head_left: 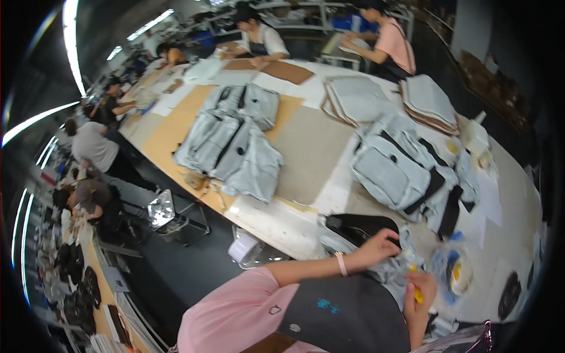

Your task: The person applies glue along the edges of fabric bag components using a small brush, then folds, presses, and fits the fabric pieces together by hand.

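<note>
My left hand [379, 247] is closed at the edge of a light grey fabric piece with a black lining [359, 228], near the table's front edge. What its fingers pinch is too small to make out. Lower right, my right hand [421, 292] is wrapped round a small yellow tool [418, 295], close to the crumpled grey fabric. A pale grey backpack [391, 170] with black straps lies just beyond my hands. Right of my right hand sits a roll with a yellow core [458, 272] in blue and clear plastic.
Grey bag pieces [235, 141] lie at the table's middle left. Stacked panels [356, 97] and another stack [428, 103] stand farther back. A black coil [508, 294] lies at right. Several co-workers surround the tables. A stool [165, 212] stands on the floor at left.
</note>
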